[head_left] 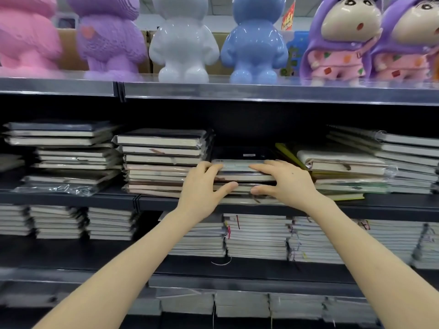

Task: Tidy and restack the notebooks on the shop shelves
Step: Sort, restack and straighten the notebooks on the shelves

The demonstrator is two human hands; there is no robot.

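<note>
A short stack of wrapped notebooks (pixel 240 173) lies flat in the middle of the second shelf (pixel 71 199). My left hand (pixel 202 188) grips its left end, fingers over the top cover and thumb under the lower books. At the right end my right hand (pixel 285 184) holds the same stack the same way. A taller pile of notebooks (pixel 161 160) stands directly to the left, touching my left hand. To the right lies a lower, uneven pile (pixel 342 172) with a yellow cover sticking out.
More notebook piles sit at the far left (pixel 69 153) and far right (pixel 408 160) of this shelf, and on the two shelves below (pixel 256 236). The top shelf (pixel 237 91) carries glossy figurines in pink, purple, white (pixel 183 41) and blue. There is dark free space above the held stack.
</note>
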